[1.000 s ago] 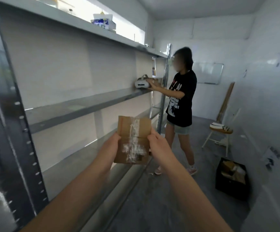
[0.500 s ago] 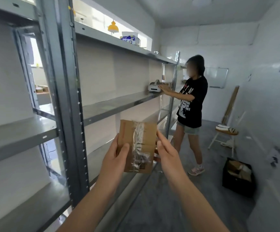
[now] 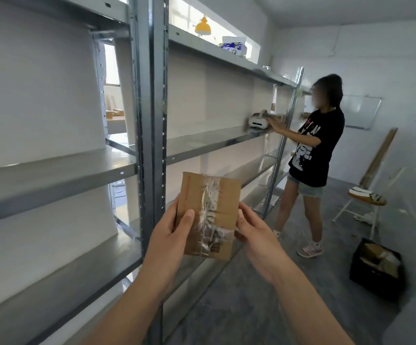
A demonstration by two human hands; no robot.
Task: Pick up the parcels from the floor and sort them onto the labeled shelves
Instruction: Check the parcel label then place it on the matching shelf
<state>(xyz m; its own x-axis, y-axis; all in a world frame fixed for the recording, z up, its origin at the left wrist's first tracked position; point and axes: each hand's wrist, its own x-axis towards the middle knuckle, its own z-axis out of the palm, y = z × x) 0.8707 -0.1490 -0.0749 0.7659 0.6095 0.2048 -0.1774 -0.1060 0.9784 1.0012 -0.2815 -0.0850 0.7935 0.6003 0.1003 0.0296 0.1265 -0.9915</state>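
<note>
A small flat cardboard parcel with clear tape down its middle and a barcode near its lower edge is held upright in front of me. My left hand grips its left side with the thumb on the face. My right hand holds its right edge. The parcel hangs in front of a grey metal shelving unit, level with the gap between the middle shelf and the lower shelf.
Another person in a black T-shirt stands to the right at the shelves, hands on a white device. A black crate with parcels sits on the floor at right. A stool stands behind it.
My view has swung left and moved along the shelving, so an upright post and a second bay now show. Both hands keep the parcel, shifted slightly on its sides.
</note>
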